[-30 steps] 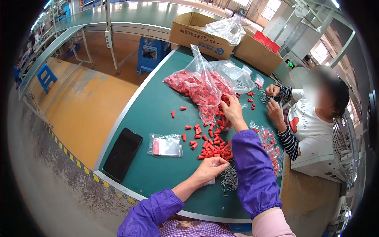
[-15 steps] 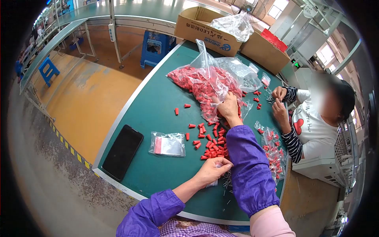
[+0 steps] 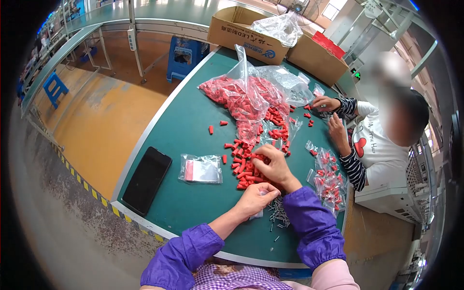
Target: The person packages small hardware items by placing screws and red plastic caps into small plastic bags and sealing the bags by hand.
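Note:
My left hand (image 3: 253, 199) pinches a small clear plastic bag (image 3: 257, 214), mostly hidden under the fingers. Close above it, my right hand (image 3: 274, 166) is curled over a loose pile of red tapered plastic caps (image 3: 245, 169), with red pieces showing between thumb and fingers. Behind the pile lies a large clear bag (image 3: 232, 99) full of such caps, its mouth towards me. Small metal screws (image 3: 278, 215) are scattered beside my left hand, partly beneath my right sleeve.
A black phone (image 3: 147, 181) and a pack of flat zip bags (image 3: 201, 169) lie left. Filled small bags (image 3: 331, 181) lie right. A co-worker's hands (image 3: 333, 118) are at the right edge. Cardboard boxes (image 3: 249, 41) and a bag of screws (image 3: 285, 84) are at the back.
My right hand has come back from the large bag's mouth to the loose pile near my left hand. More caps now lie spilled by the bag. The co-worker's hands have moved apart.

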Available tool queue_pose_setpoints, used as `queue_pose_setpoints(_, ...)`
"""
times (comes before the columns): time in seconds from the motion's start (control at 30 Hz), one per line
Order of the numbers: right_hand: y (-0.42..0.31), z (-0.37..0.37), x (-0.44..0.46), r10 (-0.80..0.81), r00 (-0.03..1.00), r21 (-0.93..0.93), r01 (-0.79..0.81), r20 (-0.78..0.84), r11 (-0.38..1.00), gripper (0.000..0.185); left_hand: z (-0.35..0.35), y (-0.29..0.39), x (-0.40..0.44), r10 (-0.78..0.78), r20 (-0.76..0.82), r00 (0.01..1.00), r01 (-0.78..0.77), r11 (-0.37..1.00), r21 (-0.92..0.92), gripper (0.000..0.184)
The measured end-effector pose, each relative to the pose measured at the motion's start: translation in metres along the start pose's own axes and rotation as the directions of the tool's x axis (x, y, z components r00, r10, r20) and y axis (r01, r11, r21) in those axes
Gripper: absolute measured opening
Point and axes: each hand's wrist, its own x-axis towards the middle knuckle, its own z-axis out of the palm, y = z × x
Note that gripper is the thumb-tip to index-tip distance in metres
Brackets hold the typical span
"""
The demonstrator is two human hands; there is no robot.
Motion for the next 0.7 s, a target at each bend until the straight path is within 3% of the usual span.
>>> queue_pose_setpoints(0.1,-0.016,0.002,-0.012,-0.038,0.999,0.006,0.037,0.025,0.999,0.021,0.002,0.009,-0.005,-0.028,0.027,0.999,0.026,0.996,0.086,0.018)
queue_pose_setpoints(0.17,-0.017,-0.001,-0.017,-0.016,0.999,0.007,0.016,0.043,1.0,0.023,0.001,0.005,-0.004,-0.029,0.053,0.998,0.025,0.996,0.081,0.018)
queue_pose_setpoints(0.27,-0.018,-0.008,-0.017,-0.108,0.992,0.067,0.103,0.07,0.992,0.03,-0.002,0.009,-0.007,-0.08,0.083,0.993,0.075,0.995,0.062,0.018)
queue_pose_setpoints(0.33,-0.03,-0.023,-0.019,0.101,0.995,0.22,-0.1,0.007,0.97,0.027,-0.01,0.009,-0.007,-0.098,0.121,0.988,0.093,0.995,0.047,0.019)
queue_pose_setpoints(0.37,-0.028,-0.029,-0.022,0.126,0.989,0.185,-0.111,-0.074,0.976,0.024,-0.011,0.009,-0.008,-0.093,0.114,0.989,0.09,0.995,0.031,0.021)
queue_pose_setpoints(0.47,-0.024,-0.043,-0.043,0.402,0.901,0.407,-0.31,-0.162,0.859,0.019,-0.015,0.014,-0.009,-0.042,0.166,0.985,0.056,0.995,-0.081,0.033)
queue_pose_setpoints(0.6,-0.058,-0.042,-0.081,0.443,0.858,0.42,-0.314,-0.258,0.852,0.017,-0.007,0.025,-0.02,0.071,0.176,0.982,-0.02,0.961,-0.276,0.05)
queue_pose_setpoints(0.67,-0.079,-0.033,-0.095,0.522,0.824,0.517,-0.355,-0.221,0.779,0.019,-0.006,0.024,-0.023,0.176,0.178,0.968,-0.099,0.922,-0.376,0.065)
queue_pose_setpoints(0.7,-0.086,-0.024,-0.099,0.497,0.839,0.615,-0.274,-0.223,0.739,0.02,-0.004,0.027,-0.027,0.175,0.18,0.968,-0.103,0.931,-0.349,0.073)
